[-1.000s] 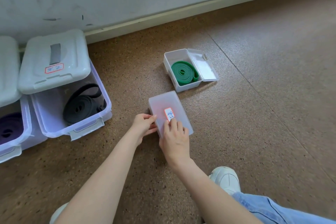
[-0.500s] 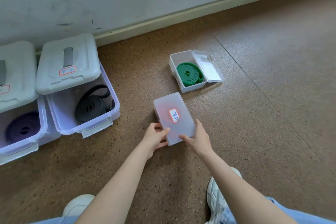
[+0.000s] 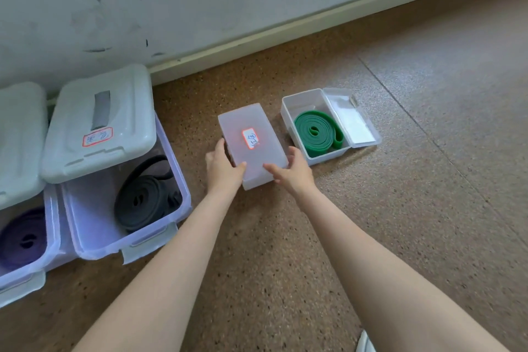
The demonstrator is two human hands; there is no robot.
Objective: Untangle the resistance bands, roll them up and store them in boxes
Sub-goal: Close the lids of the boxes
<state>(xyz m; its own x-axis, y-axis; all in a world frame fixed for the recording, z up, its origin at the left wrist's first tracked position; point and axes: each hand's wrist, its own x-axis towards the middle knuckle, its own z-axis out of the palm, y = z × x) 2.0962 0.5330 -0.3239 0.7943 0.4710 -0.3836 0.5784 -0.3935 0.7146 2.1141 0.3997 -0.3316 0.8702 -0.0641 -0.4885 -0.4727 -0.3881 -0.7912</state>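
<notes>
Both hands clasp the closed small box (image 3: 253, 143) at its near end, left hand (image 3: 221, 168) on its left edge, right hand (image 3: 291, 170) on its right corner, each grip pinching it. Just right of that grip an open small box (image 3: 291, 106) holds the rolled green band (image 3: 317, 133); to its left, bins (image 3: 94, 226) hold black and purple rolls. Storing seems the step; next, probably set this box down and shut the green one

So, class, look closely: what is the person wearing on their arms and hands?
Nothing shows on either arm: both forearms are bare, with no sleeves in view. The left hand and right hand carry no gloves, rings, watch or bracelets that can be seen.
</notes>
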